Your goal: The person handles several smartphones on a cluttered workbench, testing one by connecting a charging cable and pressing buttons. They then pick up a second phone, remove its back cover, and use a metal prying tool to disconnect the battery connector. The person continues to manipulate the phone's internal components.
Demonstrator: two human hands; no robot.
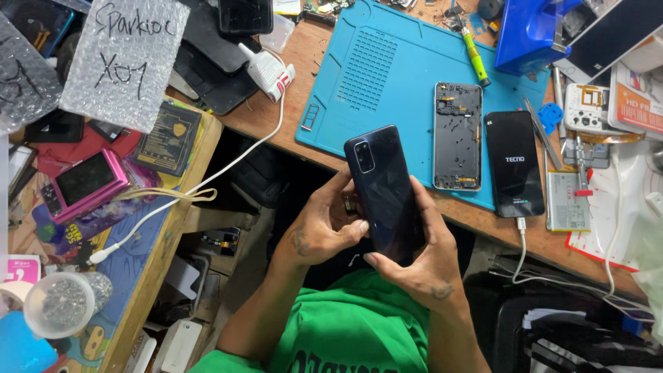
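1. At the far left, a pink compact camera (84, 183) lay among clutter on the side shelf beneath a sheet of bubble wrap (124, 59), well apart from the hands and out of the working area.
2. A white cable (207, 176) ran from that shelf up to the brown wooden bench (324, 48), hanging slack across the gap.
3. The left hand (321, 228) was clasped around the left edge of a glossy dark blue smartphone (385, 193), thumb pressed on its side, apparently to steady it.
4. The smartphone was held back-up over the lap, just in front of the bench edge, its camera block toward the bench; that tilt kept the rear cover in plain sight.
5. The right hand (421, 259) gripped the phone's lower right edge and cradled it from below, fingers wrapped on the rim.
6. On the blue silicone repair mat (387, 69), an opened phone frame (457, 136) lay flat with its insides exposed.
7. Just beside it, a black phone with a lit screen (514, 164) lay plugged into a white charging lead (523, 242).
8. Further right, a flat silver battery (568, 200) rested near the mat's corner.
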